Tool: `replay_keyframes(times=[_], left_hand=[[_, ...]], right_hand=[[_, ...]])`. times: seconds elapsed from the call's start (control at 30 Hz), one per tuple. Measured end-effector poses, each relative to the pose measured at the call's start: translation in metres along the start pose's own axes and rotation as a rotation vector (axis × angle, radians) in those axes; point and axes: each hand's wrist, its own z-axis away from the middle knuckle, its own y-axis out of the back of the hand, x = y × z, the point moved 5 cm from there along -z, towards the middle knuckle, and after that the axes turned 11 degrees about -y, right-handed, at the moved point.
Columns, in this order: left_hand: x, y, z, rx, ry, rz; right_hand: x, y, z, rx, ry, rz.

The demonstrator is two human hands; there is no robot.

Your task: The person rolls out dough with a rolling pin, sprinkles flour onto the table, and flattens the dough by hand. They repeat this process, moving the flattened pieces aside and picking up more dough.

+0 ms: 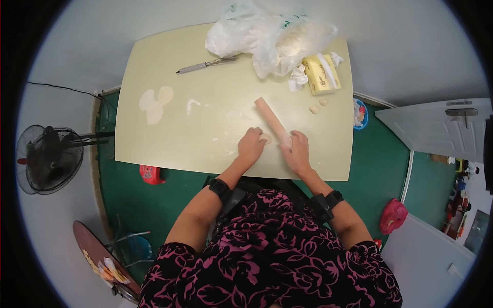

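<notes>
Wooden rolling pin (272,122) lies slanted mid-counter (154,146), stiff and probably light. Right hand (298,153) fingers wrap its near end, a good hold. Left hand (251,147) fingers pinch soft, floppy dough (266,137).

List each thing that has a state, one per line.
Rolling pin: flat on the table, right hand on its near end.
Dough piece: flattened, touched by the left hand.
Dough rounds: rolled flat, overlapping.
Dough lumps: unrolled.
Plastic bag: crumpled.
Tissue box: open, tissue out.
Knife: lying flat, untouched.
</notes>
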Motion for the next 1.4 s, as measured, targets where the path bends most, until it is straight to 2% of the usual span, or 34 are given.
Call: replay_keyframes(times=[0.07,0.17,0.27,0.37,0.47,0.57,0.67,0.77,0.97,1.07,1.1,1.17,1.27,1.3,1.4], left_hand=[[0.006,0.0,-0.008,0.014,-0.255,0.029],[-0.018,0.003,0.002,0.13,-0.155,0.074],[-0.036,0.012,0.03,0.107,0.023,0.08],[-0.038,0.025,0.045,0.115,0.157,0.213],[-0.022,0.055,0.031,0.359,0.022,0.111],[0.001,0.068,0.0,0.388,-0.198,-0.175],[0.003,0.027,-0.025,-0.069,-0.208,-0.52],[-0.002,0.01,-0.042,-0.151,-0.218,-0.505],[-0.006,0.019,0.008,-0.243,-0.216,-0.459],[-0.012,0.016,-0.005,-0.196,-0.278,-0.493],[-0.012,0.014,-0.014,-0.196,-0.264,-0.5],[-0.007,0.01,-0.03,-0.185,-0.235,-0.516],[-0.007,0.016,-0.003,-0.307,-0.174,-0.462],[-0.009,0.019,0.006,-0.284,-0.178,-0.454],[-0.014,0.017,0.016,-0.239,-0.204,-0.444]], right_hand=[[0.008,0.008,0.001,0.059,0.011,0.017],[0.011,0.013,0.007,0.09,0.086,0.055],[0.001,0.008,0.012,0.048,0.253,0.108],[-0.007,-0.002,0.021,0.083,0.326,0.23],[-0.008,-0.005,0.027,0.085,0.305,0.252],[-0.004,-0.01,0.026,0.079,0.275,0.353],[-0.01,-0.001,0.01,0.117,0.292,0.409],[-0.008,0.013,-0.012,0.091,0.248,0.445],[-0.003,-0.01,0.033,-0.075,0.348,0.492],[0.0,-0.004,0.006,-0.062,0.302,0.525],[-0.003,0.002,-0.004,-0.006,0.263,0.506],[0.0,0.004,-0.002,-0.023,0.256,0.51],[-0.006,-0.001,0.022,-0.112,0.294,0.463],[-0.007,-0.005,0.03,-0.152,0.306,0.435],[0.0,-0.008,0.016,-0.08,0.377,0.497]])
